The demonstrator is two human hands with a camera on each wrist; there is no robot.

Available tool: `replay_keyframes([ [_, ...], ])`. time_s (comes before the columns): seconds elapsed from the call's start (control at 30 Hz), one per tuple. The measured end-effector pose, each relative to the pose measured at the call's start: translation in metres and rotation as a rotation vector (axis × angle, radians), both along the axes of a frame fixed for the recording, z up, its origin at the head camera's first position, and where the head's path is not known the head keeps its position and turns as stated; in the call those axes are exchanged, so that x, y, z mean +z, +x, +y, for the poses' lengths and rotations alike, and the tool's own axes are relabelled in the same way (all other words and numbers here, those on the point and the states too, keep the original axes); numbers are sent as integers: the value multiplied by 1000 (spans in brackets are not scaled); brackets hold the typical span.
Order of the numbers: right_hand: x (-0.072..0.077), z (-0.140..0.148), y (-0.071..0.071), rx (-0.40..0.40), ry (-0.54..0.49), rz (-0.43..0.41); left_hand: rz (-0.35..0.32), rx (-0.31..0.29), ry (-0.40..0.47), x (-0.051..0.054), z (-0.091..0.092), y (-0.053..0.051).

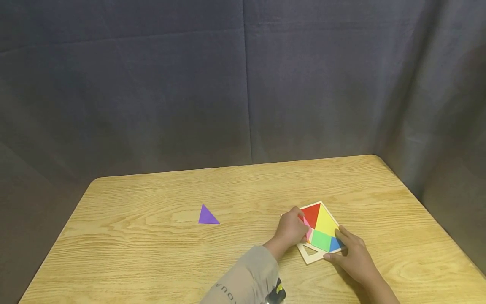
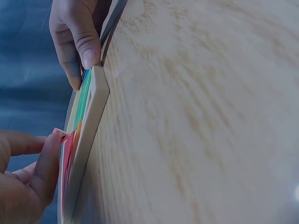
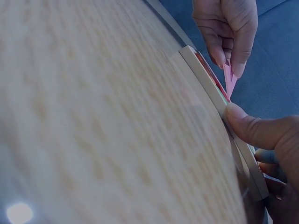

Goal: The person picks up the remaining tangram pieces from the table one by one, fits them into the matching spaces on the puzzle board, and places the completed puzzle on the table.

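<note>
A wooden tangram tray [image 1: 308, 258] lies on the table, with red [image 1: 312, 214], yellow [image 1: 325, 221], green [image 1: 321, 240] and blue [image 1: 336, 244] pieces set in it. Over its left part, my left hand [image 1: 292, 228] pinches a pink piece [image 3: 230, 80] between thumb and fingers, tilted up from the tray. A sliver of an orange piece [image 2: 77, 130] shows below the pink one. With thumb and fingers, my right hand [image 1: 353, 255] grips the tray's right edge by the blue piece. A triangular recess in the tray's near corner shows bare wood.
A purple triangle [image 1: 207, 216] lies apart on the wooden table [image 1: 152, 253], left of the tray. Behind the table hangs a dark grey curtain [image 1: 182, 93]. A dark object with a yellow patch [image 1: 279, 289] shows beside the left sleeve.
</note>
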State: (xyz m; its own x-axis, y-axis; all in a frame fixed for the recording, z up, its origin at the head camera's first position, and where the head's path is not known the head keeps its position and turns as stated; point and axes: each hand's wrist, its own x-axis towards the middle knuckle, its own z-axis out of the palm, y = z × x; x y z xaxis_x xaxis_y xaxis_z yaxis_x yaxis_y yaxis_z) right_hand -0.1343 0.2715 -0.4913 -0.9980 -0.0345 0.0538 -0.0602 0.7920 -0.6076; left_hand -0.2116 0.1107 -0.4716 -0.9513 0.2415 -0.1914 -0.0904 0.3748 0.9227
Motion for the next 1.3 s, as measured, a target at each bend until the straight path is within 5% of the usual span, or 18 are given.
replay_keyframes([
  [0.5, -1, 0, 0, -4, 7, -7, 37, -11, -26, -2, 3, 1],
  [1.13, 0, -1, 1, -9, -3, 20, 218, -33, -194, -4, 2, 0],
  [1.3, -1, -1, 1, -10, -4, 23, 219, -34, -204, -4, 1, 0],
])
